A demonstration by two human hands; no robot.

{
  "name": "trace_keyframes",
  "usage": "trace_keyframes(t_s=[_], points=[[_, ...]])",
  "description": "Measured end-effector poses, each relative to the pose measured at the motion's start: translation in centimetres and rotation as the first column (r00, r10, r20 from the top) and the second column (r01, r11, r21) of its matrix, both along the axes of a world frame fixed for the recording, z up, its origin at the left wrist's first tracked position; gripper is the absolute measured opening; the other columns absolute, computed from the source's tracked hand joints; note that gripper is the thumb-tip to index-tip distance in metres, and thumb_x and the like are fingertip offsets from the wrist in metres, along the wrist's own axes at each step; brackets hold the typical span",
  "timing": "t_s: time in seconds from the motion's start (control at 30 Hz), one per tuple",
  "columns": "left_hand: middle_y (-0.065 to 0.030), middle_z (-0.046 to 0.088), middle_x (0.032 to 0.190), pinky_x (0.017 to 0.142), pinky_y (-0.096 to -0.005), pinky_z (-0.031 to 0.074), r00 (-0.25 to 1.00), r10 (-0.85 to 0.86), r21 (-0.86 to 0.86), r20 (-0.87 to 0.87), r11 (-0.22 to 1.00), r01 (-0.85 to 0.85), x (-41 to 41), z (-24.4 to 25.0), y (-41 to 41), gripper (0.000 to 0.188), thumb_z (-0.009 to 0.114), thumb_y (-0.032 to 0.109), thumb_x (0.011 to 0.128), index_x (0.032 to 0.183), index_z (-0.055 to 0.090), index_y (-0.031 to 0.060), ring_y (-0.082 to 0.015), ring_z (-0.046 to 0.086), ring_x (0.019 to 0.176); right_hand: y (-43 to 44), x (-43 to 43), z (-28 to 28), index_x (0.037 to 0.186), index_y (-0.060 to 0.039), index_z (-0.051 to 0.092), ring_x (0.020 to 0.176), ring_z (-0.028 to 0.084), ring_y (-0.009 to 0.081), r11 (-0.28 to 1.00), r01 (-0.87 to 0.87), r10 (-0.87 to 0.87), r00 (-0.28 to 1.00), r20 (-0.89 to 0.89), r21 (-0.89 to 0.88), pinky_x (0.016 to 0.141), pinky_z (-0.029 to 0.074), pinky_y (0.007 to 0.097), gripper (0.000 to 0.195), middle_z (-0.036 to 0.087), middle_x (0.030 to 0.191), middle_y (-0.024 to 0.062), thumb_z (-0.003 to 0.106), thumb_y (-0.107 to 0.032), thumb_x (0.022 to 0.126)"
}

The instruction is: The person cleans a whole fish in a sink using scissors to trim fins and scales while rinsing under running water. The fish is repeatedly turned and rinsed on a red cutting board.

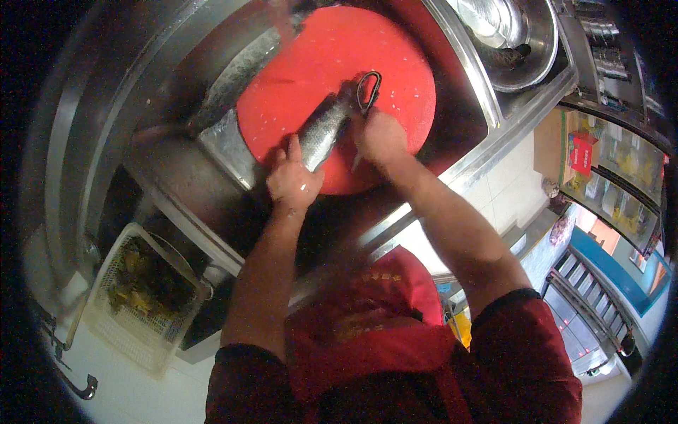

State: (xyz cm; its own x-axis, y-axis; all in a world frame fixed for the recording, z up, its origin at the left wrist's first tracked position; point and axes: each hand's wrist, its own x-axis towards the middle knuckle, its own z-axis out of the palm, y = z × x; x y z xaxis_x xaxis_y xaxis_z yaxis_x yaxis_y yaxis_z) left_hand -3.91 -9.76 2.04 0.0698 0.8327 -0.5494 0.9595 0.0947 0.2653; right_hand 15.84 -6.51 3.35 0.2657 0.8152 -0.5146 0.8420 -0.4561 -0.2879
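A silvery fish lies slantwise on a round red cutting board set in a steel sink. My left hand presses on its lower end, thumb and fingers around the body. Beside the fish, my right hand is closed around a tool, apparently a pair of scissors. A dark handle loop sticks out above the fist, and a thin, blurred pointed part shows below it. The fish's upper end is dark and blurred near the loop.
Left of the board is a metal block or ledge in the sink. A steel bowl with a dark item inside stands at upper right. A pale plastic basket holding dark and yellowish matter is at lower left. A cardboard box stands further right.
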Motion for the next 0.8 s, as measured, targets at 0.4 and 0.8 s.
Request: trace_keyframes(t_s=[0.4,0.8], points=[[-0.0243,0.055,0.134,0.093,-0.0524,0.052,0.999,0.003,-0.003,0.050,1.000,-0.003,-0.7,0.0,-0.3,0.095,0.078,0.038,0.072,0.153,0.034,0.0161,-0.0431,0.062,0.112,2.3,-2.2,1.7,0.103,0.0009,0.068,0.095,0.068,0.0448,0.975,0.179,-0.179,0.984,0.007,-0.133,0.084,0.054,0.0540,0.044,0.070,0.096,0.0286,0.052,-0.040,0.097],[-0.0214,0.057,0.124,0.091,-0.0501,0.053,0.993,0.010,-0.016,0.120,1.000,-0.008,-0.2,1.1,-1.2,0.082,0.079,0.039,0.074,0.139,0.041,0.0077,-0.0410,0.062,0.113,-1.5,-5.1,0.5,0.108,-0.0016,0.066,0.088,0.070,0.0415,0.990,-0.041,0.051,0.996,0.070,-0.138,0.078,0.056,0.0528,0.046,0.071,0.090,0.0248,0.051,-0.044,0.096]])
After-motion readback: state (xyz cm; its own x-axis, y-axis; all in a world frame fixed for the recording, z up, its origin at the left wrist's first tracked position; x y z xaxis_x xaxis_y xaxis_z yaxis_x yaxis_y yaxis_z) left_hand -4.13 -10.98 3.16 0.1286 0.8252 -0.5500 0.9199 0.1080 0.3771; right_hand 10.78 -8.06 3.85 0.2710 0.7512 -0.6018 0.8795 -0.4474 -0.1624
